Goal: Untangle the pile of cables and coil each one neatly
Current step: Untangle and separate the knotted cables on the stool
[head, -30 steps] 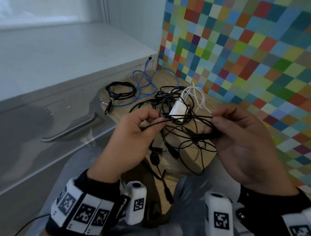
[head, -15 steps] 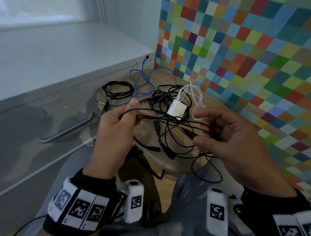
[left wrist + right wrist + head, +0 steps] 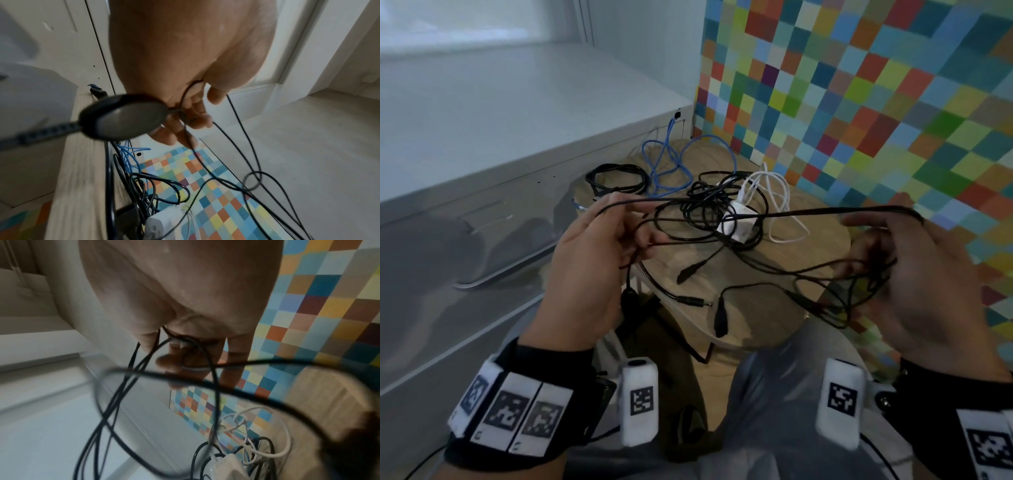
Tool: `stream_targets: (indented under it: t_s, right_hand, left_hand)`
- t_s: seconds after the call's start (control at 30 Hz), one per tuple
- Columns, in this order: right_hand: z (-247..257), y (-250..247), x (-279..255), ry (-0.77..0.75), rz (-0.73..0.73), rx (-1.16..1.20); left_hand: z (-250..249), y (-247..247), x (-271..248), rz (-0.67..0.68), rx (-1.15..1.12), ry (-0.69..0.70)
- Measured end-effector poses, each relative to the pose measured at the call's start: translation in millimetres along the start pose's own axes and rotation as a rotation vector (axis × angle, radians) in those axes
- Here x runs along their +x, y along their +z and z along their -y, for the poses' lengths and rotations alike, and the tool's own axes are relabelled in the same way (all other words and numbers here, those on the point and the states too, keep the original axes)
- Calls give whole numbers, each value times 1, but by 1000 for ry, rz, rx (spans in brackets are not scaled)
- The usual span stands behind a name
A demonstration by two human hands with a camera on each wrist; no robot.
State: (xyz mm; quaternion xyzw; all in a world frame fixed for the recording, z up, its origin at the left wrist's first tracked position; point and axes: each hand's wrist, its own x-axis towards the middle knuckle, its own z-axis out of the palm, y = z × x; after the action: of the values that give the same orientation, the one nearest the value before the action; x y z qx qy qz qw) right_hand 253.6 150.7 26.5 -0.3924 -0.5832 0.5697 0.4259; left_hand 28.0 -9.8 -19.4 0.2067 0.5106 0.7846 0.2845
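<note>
While the thin black cable (image 3: 808, 214) is stretched between both hands like this, the trick is keeping it just barely taut, not yanking. The left hand (image 3: 589, 270) has its fingers curled round one end of the run, up near the thumb, and the right hand (image 3: 914, 284) has several loose loops of the same black wire gathered inside its curled fingers, with a strand hooked over the fingertips. Both sit above the round wooden desk (image 3: 822, 253), near its front edge.

The rest of the pile (image 3: 709, 212) sits on the desk top: more black wire knotted around a white charger block (image 3: 736, 226) with its white cable (image 3: 780, 202), plus a blue cable (image 3: 667, 168) and an already coiled black one (image 3: 616, 178) further back.

My take: follow the strand from the left hand toward the pile and look for where it dives under the charger. Lift the loop off rather than pulling through, since those plug ends (image 3: 698, 301) will probably snag. I'd let the right hand relax its bundle a bit so slack can feed, then start winding even loops once one end runs free.
</note>
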Motion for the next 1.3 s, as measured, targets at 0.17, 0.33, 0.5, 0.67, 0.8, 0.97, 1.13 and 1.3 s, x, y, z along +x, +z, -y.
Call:
stream_targets:
  t_s: [0.17,0.33,0.5,0.67,0.8,0.97,1.13,1.3]
  right_hand:
    - [-4,16,-9,38,191,59]
    - [-5,40,-21,53,372,131]
    - [-7,55,-28,46,485,102]
    - [-12,54,-30,45,552,136]
    - [-15,47,-28,19,590,137]
    - [-18,45,-32,-29,563,-96]
    - [-15,42,-32,-81,495,-159]
    - [-17,26,-15,-104,286,-95]
  left_hand:
    - [4,-4,-1,3,308,72]
    - [-4,12,-17,49,473,238]
    - [-11,32,-40,364,632,449]
    - [6,29,-34,430,685,283]
    - [12,22,-26,359,762,220]
    - [7,24,-26,241,629,244]
    - [3,20,-20,132,375,278]
    - [-1,12,-13,19,204,290]
